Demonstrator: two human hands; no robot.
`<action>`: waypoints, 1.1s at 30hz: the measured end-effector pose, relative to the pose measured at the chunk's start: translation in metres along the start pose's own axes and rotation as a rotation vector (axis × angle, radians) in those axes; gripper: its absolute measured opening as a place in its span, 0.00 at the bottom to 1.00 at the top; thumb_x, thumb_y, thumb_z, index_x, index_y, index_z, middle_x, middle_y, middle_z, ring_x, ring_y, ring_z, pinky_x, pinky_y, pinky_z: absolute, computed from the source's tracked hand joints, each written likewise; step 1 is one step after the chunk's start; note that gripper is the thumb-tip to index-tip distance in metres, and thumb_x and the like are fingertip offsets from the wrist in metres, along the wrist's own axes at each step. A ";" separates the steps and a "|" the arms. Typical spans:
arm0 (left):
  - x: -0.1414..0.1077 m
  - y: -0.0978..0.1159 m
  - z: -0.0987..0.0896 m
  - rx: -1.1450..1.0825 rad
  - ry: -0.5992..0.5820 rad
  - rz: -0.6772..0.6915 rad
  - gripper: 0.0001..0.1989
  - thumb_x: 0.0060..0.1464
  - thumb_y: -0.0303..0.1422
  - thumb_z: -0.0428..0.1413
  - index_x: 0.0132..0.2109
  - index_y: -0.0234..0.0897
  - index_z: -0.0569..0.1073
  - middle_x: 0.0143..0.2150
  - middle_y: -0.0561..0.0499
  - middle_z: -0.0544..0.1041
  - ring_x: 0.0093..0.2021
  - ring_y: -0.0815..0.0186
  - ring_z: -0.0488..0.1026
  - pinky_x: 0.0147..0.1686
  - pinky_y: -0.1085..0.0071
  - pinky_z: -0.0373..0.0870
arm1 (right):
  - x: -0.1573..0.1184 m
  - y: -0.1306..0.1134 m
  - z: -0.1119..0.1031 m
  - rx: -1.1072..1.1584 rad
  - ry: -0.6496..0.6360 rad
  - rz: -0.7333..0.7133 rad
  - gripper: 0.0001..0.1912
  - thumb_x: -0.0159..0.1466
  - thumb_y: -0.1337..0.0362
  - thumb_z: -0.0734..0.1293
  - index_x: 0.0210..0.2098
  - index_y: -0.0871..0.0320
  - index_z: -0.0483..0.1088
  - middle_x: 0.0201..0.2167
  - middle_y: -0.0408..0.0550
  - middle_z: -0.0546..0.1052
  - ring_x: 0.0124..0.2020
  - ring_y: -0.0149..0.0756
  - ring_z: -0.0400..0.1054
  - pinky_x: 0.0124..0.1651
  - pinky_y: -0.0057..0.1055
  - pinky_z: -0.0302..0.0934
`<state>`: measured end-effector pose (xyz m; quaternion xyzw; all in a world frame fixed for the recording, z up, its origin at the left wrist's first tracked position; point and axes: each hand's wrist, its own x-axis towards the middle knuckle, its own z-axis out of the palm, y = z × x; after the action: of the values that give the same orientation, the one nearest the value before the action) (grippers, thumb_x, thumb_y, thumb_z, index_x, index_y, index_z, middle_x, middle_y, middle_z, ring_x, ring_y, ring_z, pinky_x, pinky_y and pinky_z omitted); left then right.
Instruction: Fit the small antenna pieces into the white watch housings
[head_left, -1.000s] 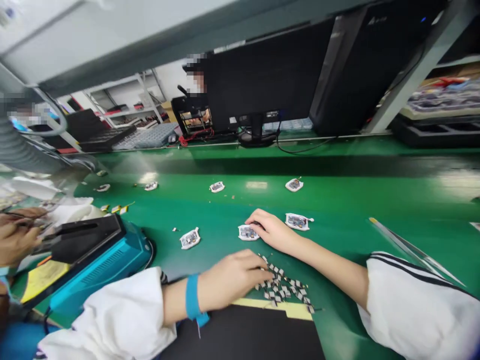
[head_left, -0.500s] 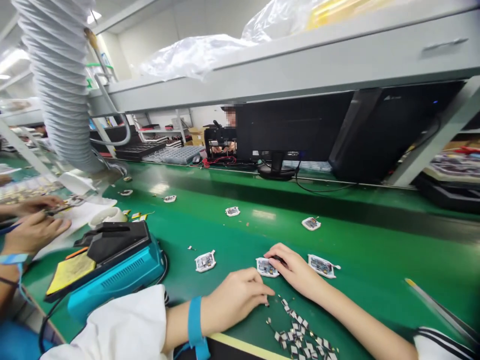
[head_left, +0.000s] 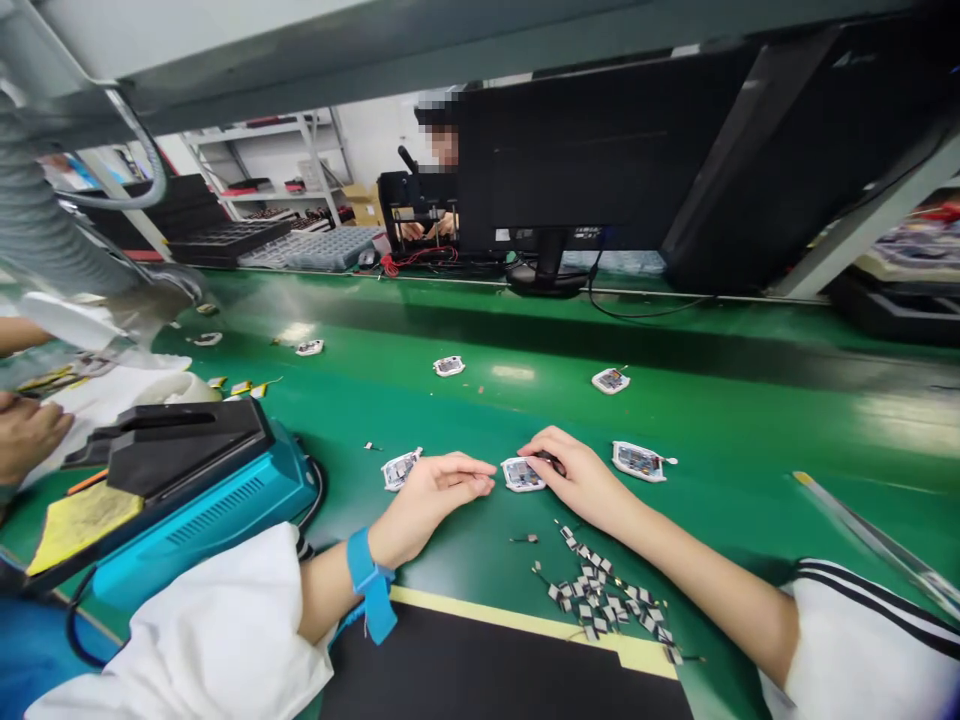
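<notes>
In the head view, the right hand (head_left: 581, 480) is at the right side of a white-rimmed board (head_left: 523, 475) on the green worktop (head_left: 742, 400). A dark thing (head_left: 553, 462) shows between its thumb and fingers; whether its grip is clenched on that or on the board, I cannot tell. The left hand (head_left: 439, 490), a blue strap (head_left: 369, 572) at its wrist, has its fingers stretched out together, tips just beside the board's left edge; whether they pinch anything small cannot be seen. It partly covers a second board (head_left: 397, 470). A third board (head_left: 638, 461) lies right of the right hand. Nearer, a heap of small parts (head_left: 596, 590) spreads between the right forearm and a black sheet (head_left: 510, 675), with one loose part (head_left: 532, 538) left of it. Tweezers (head_left: 862, 530) lie at far right, a teal machine (head_left: 206, 515) at left.
</notes>
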<state>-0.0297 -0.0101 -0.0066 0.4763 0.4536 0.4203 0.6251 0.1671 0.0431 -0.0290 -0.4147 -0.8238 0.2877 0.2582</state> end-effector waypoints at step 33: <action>-0.003 -0.002 -0.003 0.389 -0.079 0.111 0.08 0.46 0.32 0.56 0.34 0.34 0.74 0.34 0.50 0.75 0.33 0.70 0.72 0.36 0.76 0.70 | -0.013 -0.036 -0.001 -0.001 0.115 -0.409 0.05 0.60 0.67 0.60 0.32 0.58 0.67 0.29 0.43 0.73 0.34 0.27 0.66 0.38 0.26 0.61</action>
<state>-0.0329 -0.0125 -0.0081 0.6285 0.4743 0.3395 0.5145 0.1555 0.0146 -0.0065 -0.2546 -0.8750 0.2047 0.3574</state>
